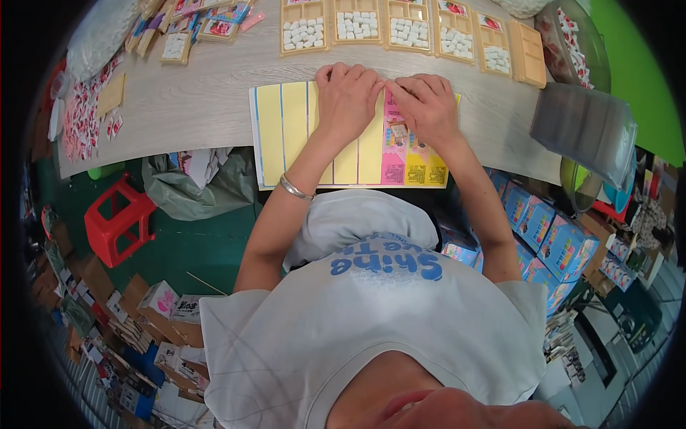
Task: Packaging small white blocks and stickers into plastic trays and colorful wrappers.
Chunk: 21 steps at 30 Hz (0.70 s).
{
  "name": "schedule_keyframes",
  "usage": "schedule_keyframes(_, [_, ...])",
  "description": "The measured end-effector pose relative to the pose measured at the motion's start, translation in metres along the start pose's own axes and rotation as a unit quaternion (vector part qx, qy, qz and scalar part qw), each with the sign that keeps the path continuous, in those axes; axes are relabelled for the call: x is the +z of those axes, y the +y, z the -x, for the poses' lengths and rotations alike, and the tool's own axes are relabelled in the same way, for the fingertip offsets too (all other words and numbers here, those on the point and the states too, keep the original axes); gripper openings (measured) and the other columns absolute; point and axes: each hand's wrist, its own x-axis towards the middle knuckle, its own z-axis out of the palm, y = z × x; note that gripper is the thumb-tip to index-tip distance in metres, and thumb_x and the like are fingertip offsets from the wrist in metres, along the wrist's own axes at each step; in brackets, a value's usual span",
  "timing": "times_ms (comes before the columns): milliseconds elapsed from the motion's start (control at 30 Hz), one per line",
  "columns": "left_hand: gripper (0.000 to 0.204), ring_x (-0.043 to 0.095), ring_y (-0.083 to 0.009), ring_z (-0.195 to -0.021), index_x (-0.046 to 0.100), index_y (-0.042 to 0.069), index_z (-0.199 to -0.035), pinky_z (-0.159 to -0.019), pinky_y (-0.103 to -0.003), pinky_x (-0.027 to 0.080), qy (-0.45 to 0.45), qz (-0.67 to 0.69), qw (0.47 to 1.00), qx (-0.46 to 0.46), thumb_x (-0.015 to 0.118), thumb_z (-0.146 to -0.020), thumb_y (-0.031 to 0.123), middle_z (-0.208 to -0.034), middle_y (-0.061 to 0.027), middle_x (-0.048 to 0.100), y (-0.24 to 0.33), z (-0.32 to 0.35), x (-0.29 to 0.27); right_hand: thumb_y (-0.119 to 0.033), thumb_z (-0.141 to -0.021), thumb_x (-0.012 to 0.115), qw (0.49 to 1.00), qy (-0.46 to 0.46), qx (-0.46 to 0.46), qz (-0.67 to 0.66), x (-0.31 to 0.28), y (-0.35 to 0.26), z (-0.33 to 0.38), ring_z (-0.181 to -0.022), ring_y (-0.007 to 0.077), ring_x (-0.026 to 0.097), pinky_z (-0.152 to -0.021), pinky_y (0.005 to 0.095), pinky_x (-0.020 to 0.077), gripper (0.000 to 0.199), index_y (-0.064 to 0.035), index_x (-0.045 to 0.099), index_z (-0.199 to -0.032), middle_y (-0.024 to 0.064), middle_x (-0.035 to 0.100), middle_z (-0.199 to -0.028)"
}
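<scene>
A sheet of labels (296, 136) lies at the table's near edge, mostly bare yellow backing crossed by thin dark lines. Pink and yellow printed labels (394, 161) cover its right part. My left hand (349, 100) is at the sheet's far edge, fingers curled, thumb and forefinger together by the left border of the pink labels. Right beside it, my right hand (429, 107) bends its fingers over the top of the printed part, pinching there. The fingertips are partly hidden, so how much of a label is lifted cannot be made out.
Several cream trays (304, 50) with white pieces (356, 26) line the far side; one tray (529, 53) at the right end holds none. Small red-and-white packets (86, 114) lie left. A translucent bin (582, 125) stands right. A red stool (118, 218) and blue boxes (564, 247) flank me.
</scene>
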Motion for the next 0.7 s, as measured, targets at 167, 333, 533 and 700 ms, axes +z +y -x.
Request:
schedule_keyframes(167, [0.009,0.053,-0.0241,-0.089,0.066,0.013,-0.090,-0.095,-0.043,0.033,0.006,-0.025,1.000,-0.007,0.065,-0.094,0.021,-0.087,-0.0012,0.062,0.002,0.000,0.001,-0.014,-0.075,0.076,1.000,0.015,-0.013,0.012,0.002,0.002,0.003,-0.093,0.0199,0.061,-0.082,0.0354,0.0469,0.029,-0.0144,0.076,-0.105,-0.0023,0.069,-0.102])
schedule_keyframes(333, [0.010,0.053,-0.0251,-0.089,0.065,0.012,-0.090,-0.095,-0.043,0.033,0.016,-0.034,0.999,0.000,0.063,-0.095,0.021,-0.088,-0.0020,0.063,0.003,0.001,0.000,-0.013,-0.072,0.075,0.999,0.049,-0.019,0.006,0.010,0.006,-0.009,-0.089,0.0183,0.062,-0.079,0.0343,0.0476,0.025,-0.0148,0.076,-0.097,-0.0035,0.069,-0.098])
schedule_keyframes(533, [0.012,0.055,-0.0263,-0.093,0.066,0.011,-0.089,-0.098,-0.045,0.034,0.008,-0.018,1.000,-0.007,0.063,-0.094,0.022,-0.090,-0.0044,0.064,0.006,0.003,0.004,-0.014,-0.068,0.073,0.996,0.038,-0.056,0.050,0.002,0.006,-0.004,-0.082,0.0181,0.063,-0.074,0.0330,0.0483,0.026,-0.0149,0.074,-0.094,-0.0029,0.068,-0.091])
schedule_keyframes(700, [0.013,0.055,-0.0254,-0.093,0.066,0.012,-0.087,-0.098,-0.044,0.034,0.034,-0.042,0.998,-0.011,0.067,-0.091,0.024,-0.089,-0.0033,0.064,-0.002,0.003,0.006,-0.011,-0.074,0.070,0.967,-0.252,-0.025,-0.039,-0.112,-0.037,0.011,-0.094,0.0294,0.059,-0.082,0.0418,0.0470,0.016,-0.0106,0.060,-0.087,0.0070,0.057,-0.087])
